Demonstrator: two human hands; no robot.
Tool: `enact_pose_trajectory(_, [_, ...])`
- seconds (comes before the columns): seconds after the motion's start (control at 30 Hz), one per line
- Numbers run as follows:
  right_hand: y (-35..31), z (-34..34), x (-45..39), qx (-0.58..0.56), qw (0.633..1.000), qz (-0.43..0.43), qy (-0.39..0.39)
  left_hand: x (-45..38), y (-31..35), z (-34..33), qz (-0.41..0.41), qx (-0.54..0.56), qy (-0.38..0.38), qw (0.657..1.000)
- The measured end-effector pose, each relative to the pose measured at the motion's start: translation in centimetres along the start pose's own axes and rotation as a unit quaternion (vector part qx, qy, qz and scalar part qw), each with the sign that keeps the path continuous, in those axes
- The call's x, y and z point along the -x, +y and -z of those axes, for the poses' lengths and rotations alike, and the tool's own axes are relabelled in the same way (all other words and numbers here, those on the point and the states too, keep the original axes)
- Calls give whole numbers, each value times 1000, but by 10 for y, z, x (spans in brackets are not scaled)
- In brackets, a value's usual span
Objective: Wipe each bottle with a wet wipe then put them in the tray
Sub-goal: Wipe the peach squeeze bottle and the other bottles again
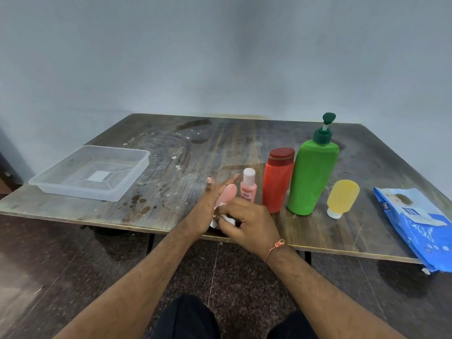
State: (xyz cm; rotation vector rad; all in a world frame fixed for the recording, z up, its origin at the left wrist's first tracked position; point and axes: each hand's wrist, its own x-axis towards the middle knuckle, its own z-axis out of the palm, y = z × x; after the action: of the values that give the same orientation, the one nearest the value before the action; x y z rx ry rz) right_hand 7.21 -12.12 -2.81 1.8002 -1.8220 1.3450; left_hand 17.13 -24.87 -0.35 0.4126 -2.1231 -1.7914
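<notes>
- My right hand (247, 222) has its fingers (228, 211) curled around a crumpled white wet wipe (221, 220), pressing it against the lower end of a small pink bottle (227, 194).
- My left hand (208, 211) supports that pink bottle from the left; the thumb points up and the fingers look fairly straight behind the bottle, so I judge it cradles the bottle more than clamps it, though the exact hold is partly hidden.
- Both hands work just above the near edge of the surface (220, 148), about midway along it.
- I judge the wiping step is in hand for what looks like the first bottle: the clear plastic tray (49, 185) at the left edge holds no bottles.
- Upright just behind my hands stands a pale pink bottle with a white cap (248, 187); to its right, in a close row, come a red bottle (278, 182) and a tall green pump bottle (311, 174).
- A yellow tube (342, 198) stands on its cap just right of the green one.
- The blue wet-wipe pack (413, 221) lies at the right edge, hanging slightly past the near edge.
- Next call: finish rubbing round the pink bottle, then carry it leftward well across the surface to the tray, keeping the wipe in the right hand for the next bottle.
</notes>
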Motion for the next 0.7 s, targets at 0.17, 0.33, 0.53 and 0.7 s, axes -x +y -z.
enact_pose_trajectory(0.17, [1,0,4,28,998,-12,51,3,-1,-5,-27,15,-8,999])
enact_pose_trajectory(0.33, [5,0,1,10,986,-84,144,0,-10,-5,-26,-45,-4,999])
enact_pose_trajectory(0.53, [9,4,-5,-17,971,-156,182,1,-10,-7,-7,-54,14,998])
enact_pose_trajectory(0.7, [5,7,-7,-62,976,-156,141,4,-5,-6,-15,-31,11,999])
